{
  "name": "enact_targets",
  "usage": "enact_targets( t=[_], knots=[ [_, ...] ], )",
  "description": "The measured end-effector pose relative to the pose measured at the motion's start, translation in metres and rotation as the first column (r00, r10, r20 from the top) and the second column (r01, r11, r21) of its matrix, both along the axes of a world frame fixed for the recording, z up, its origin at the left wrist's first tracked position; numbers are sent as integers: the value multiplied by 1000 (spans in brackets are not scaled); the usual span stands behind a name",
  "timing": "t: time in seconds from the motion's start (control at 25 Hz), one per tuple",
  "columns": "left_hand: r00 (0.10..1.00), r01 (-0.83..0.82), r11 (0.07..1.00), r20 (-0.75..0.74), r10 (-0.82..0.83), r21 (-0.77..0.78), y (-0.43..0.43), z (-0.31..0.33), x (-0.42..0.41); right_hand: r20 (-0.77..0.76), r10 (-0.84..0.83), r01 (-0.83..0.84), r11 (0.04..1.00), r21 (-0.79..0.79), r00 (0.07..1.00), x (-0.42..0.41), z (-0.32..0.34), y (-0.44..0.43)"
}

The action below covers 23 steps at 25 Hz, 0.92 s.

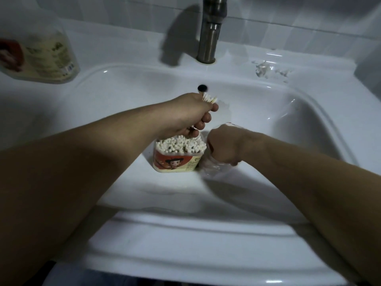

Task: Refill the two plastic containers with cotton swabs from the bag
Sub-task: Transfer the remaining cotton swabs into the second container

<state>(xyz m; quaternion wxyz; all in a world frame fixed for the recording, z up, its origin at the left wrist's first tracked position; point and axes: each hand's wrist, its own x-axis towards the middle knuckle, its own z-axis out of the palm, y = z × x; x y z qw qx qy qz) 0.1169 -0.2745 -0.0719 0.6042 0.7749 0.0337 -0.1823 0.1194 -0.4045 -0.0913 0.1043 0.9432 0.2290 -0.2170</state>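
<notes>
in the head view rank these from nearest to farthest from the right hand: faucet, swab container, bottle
1. swab container, just left of the right hand gripping the bag
2. faucet, at the back, centre
3. bottle, far back left

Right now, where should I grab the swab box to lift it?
Take the box by its labelled walls, below the rim, coming from the near side. It stands upright and open, packed with swabs, so a top grab would likely spill them. The left hand holds more swabs above it, and the right hand grips the bag at its right side.
</notes>
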Motion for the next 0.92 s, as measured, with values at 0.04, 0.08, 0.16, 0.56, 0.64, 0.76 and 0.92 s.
enact_targets(
  t=[0.04,0.08,0.16,0.56,0.64,0.76,0.92],
  knots=[
    [1000,1,1000,-1,-1,4,0,0,0,-7,-10,10,1000,-5,1000,-1,1,0],
    [1000,0,1000,-4,0,5,0,-1,1,1,-11,11,1000,-11,1000,-2,1,0],
    [1000,-2,1000,-6,2,4,1,-1,2,45,18,-15,998,-66,999,-1,2,-1],
    [1000,-8,1000,10,8,8,1,-2,3,-331,-182,291,902,318,926,11,13,-25],
    [1000,-26,1000,12,26,3,1,-2,3,-467,-193,412,804,429,863,12,16,-32],
    [999,-41,999,13,41,1,1,-2,4,-601,-155,528,677,513,784,14,19,-37],
    [998,-59,998,-1,59,-28,1,-3,3,-730,-153,723,374,581,666,26,18,-44]
  ],
)
